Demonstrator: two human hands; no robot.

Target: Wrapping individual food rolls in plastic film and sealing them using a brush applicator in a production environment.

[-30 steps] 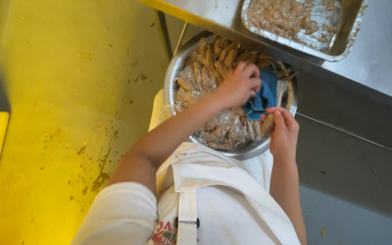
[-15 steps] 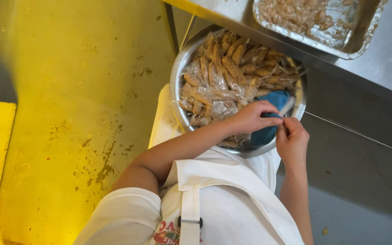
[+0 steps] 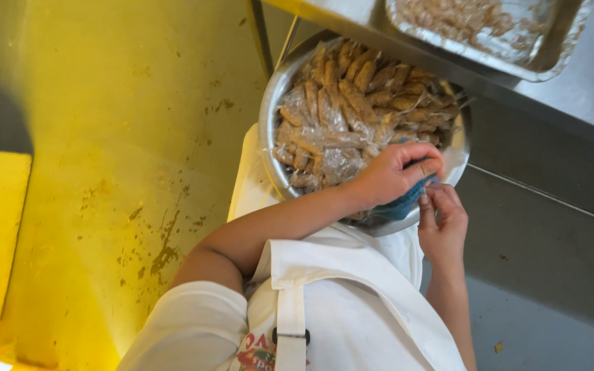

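Yellow floor (image 3: 104, 172): fills the view from 7 to 11 o'clock, stained with dark scuffs.

Steel counter (image 3: 586, 89): runs across 1 to 3 o'clock, with a grey steel front panel below it at 4 o'clock.

White apron (image 3: 352, 309): on the person, at 6 o'clock, one strap crossing the chest.

Round steel bowl (image 3: 273, 110): at 12 o'clock, held against the person's front, just under the counter edge. Packed with clear plastic packets of brown snack sticks (image 3: 359, 96), lying in overlapping rows.

Steel tray (image 3: 558, 62): on the counter at 1 o'clock, holding pale brown food under clear film.

Left hand (image 3: 393, 172): reaches across the bowl at its 5 o'clock rim, fingers curled together and closed on a blue cloth-like item (image 3: 400, 206). What that item is cannot be told.

Right hand (image 3: 441, 223): just outside the bowl rim at 4 o'clock, below the left hand, fingertips drawn together and pinching at the edge of the same blue item, which lies at the bowl's near rim, between the two hands.
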